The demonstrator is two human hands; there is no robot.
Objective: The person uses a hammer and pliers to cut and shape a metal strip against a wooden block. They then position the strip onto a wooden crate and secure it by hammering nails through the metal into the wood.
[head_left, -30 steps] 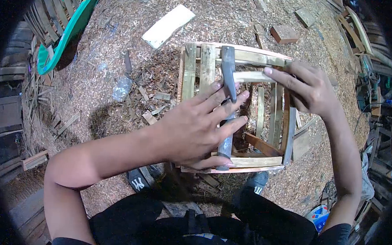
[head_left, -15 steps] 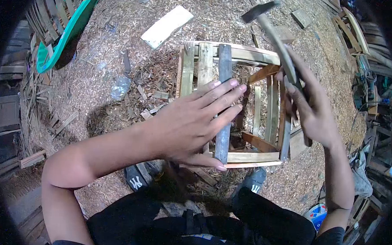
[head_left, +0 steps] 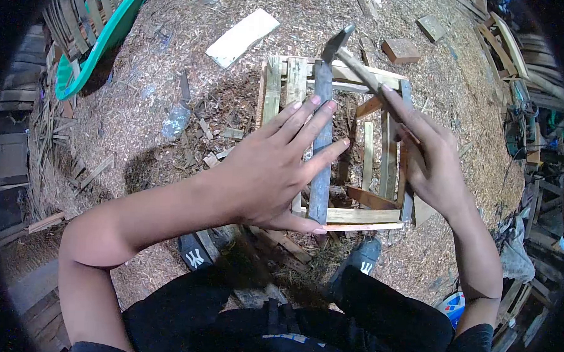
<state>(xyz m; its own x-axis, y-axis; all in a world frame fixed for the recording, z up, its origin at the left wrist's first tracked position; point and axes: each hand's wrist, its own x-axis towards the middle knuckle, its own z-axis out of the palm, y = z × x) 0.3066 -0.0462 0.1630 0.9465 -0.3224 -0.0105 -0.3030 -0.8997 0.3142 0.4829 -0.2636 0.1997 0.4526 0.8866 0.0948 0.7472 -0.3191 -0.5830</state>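
A wooden crate frame [head_left: 362, 216] of nailed slats sits on the ground between my feet. Across its top lies a grey slat [head_left: 321, 146], running from the far rail to the near one. My left hand [head_left: 282, 160] rests flat on this slat, fingers spread, thumb near its front end. In my right hand [head_left: 430, 160] is a hammer [head_left: 368, 76], gripped by the handle. The hammer's head is at the far end of the grey slat; whether it touches cannot be made out. Two paler slats [head_left: 295, 88] stand to the left of the grey one.
Wood shavings cover the ground. A pale board [head_left: 242, 38] lies beyond the crate, and wood blocks [head_left: 401, 51] lie at the far right. A green curved-edged container [head_left: 98, 51] holds slats at the left. Stacked wood lines both sides. A plastic bag [head_left: 175, 122] lies left.
The hammer has come down and left, its head now at the grey slat's far end. My left hand stays on the slat with small finger shifts.
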